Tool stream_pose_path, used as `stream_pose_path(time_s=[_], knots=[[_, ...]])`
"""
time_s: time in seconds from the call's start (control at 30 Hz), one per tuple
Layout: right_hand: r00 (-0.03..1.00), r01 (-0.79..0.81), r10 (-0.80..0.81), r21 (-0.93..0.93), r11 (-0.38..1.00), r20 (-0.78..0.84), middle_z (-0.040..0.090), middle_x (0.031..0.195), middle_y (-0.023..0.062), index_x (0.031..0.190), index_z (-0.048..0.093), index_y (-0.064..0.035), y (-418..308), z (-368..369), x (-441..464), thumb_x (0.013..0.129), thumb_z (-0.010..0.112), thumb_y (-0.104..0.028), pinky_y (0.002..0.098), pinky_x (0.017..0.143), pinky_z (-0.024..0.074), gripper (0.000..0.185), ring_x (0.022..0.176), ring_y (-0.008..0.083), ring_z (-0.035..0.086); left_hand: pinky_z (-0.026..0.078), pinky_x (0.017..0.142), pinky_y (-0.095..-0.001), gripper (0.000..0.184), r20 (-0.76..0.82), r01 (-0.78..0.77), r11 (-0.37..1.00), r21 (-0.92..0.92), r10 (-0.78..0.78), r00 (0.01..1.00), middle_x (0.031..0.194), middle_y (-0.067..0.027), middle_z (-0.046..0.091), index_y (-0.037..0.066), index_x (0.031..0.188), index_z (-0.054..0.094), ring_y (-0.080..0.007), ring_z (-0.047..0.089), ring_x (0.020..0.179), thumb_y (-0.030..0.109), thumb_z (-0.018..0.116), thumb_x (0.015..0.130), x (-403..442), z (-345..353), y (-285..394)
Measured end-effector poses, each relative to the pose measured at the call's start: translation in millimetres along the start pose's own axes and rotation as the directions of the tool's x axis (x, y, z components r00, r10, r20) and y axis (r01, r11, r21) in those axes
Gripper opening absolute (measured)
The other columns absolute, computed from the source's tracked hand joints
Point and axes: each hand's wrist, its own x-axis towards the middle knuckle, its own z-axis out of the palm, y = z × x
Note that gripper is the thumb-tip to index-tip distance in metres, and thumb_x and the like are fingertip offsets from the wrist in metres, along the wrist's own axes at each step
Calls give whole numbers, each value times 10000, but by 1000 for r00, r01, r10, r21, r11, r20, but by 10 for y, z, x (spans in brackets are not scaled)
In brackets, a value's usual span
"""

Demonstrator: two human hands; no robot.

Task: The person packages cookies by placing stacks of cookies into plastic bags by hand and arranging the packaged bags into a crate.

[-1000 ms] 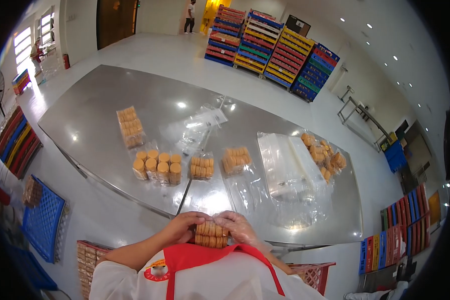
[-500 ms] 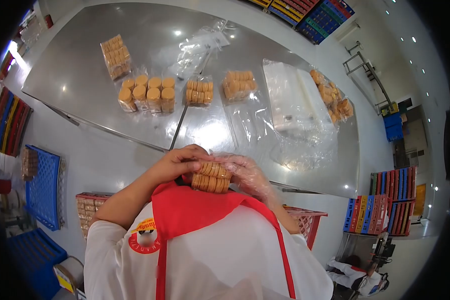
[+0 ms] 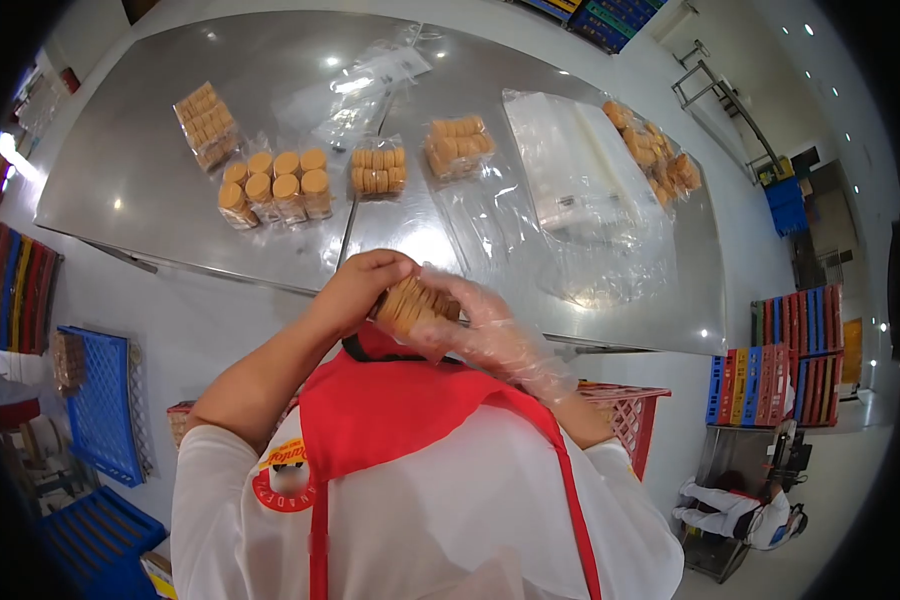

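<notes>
Close to my chest, a clear pack of round biscuits (image 3: 410, 305) is held between both hands. My bare left hand (image 3: 365, 285) grips its left side and upper corner. Around its right side and bottom wraps my right hand (image 3: 475, 325), in a clear plastic glove. On the steel table (image 3: 450, 235) beyond lie a small biscuit pack (image 3: 378, 170), a pack with stacks standing upright (image 3: 275, 187), a long pack (image 3: 206, 125) at the left and another pack (image 3: 458, 147) right of the middle.
Flat clear bags (image 3: 580, 165) lie on the table's right, beside a bag of loose biscuits (image 3: 650, 150). More empty bags (image 3: 365, 85) are at the back. Crates (image 3: 105, 400) stand at the left, a red crate (image 3: 625, 410) at the right. A person (image 3: 740, 515) is at the lower right.
The view has tilted down toward my apron. My right hand has moved from the pack's top corner to around its right side and underside, and the pack has turned.
</notes>
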Motion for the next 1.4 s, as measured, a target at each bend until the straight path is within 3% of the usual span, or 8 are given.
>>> stream_pose_path(time_s=[0.07,0.2,0.4,0.8,0.9,1.03,1.2,1.4], knots=[[995,-92,100,-299,950,12,524,1380,181,1470,364,-7,-342,11,26,875,745,-359,377,1056,426,789,1270,268,519,524,805,-307,247,-24,-13,999,50,14,1000,1001,-74,680,13,1082,680,-166,646,902,210,573,980,134,27,81],[988,77,-32,303,950,-151,529,1339,185,1510,275,-48,-228,-40,100,841,752,-320,401,1019,460,866,1230,301,546,511,513,-261,307,-10,-83,995,46,84,996,1086,-109,623,22,1173,626,-149,651,689,255,555,986,56,147,580],[977,72,-209,994,87,-52,453,1412,170,1544,235,-145,-23,-316,101,780,681,-167,615,1038,427,885,1275,386,502,463,512,-218,698,178,-424,865,267,388,904,1340,-100,500,97,1462,443,-82,571,622,78,729,826,-317,492,919],[893,268,-406,955,130,-195,464,1415,182,1488,363,-113,259,-465,-39,615,669,-61,620,1019,446,927,1289,409,493,411,559,-198,711,443,-558,800,222,427,788,1390,-84,453,62,1443,457,-54,537,670,19,638,756,-88,678,1020],[865,407,-345,912,55,-365,479,1392,188,1444,426,-112,335,-601,-280,576,670,-47,591,1009,467,905,1260,412,514,499,683,-278,615,185,-483,825,294,447,875,1374,-111,482,58,1394,488,-158,613,858,71,654,802,315,711,770],[843,525,-189,847,85,-504,498,1346,180,1382,475,-137,971,-723,-636,557,645,-53,632,994,464,847,1241,425,516,457,958,-435,412,742,-609,-452,651,548,386,1384,-139,495,79,1204,602,-336,513,1192,168,662,806,795,753,253],[823,503,284,863,40,-492,504,1294,173,1350,459,-161,1260,-347,-950,566,584,-44,674,972,465,802,1229,444,504,393,1049,-484,143,892,-606,-657,448,283,353,1360,-149,525,98,829,701,-357,454,1278,194,621,760,1058,757,55],[823,545,226,837,-51,-522,492,1309,175,1366,434,-171,1371,-234,-704,580,570,-47,688,932,468,808,1220,465,493,457,678,-320,160,848,-493,-712,500,285,448,1164,-142,571,24,737,699,-247,539,893,163,641,682,1147,1019,209]])
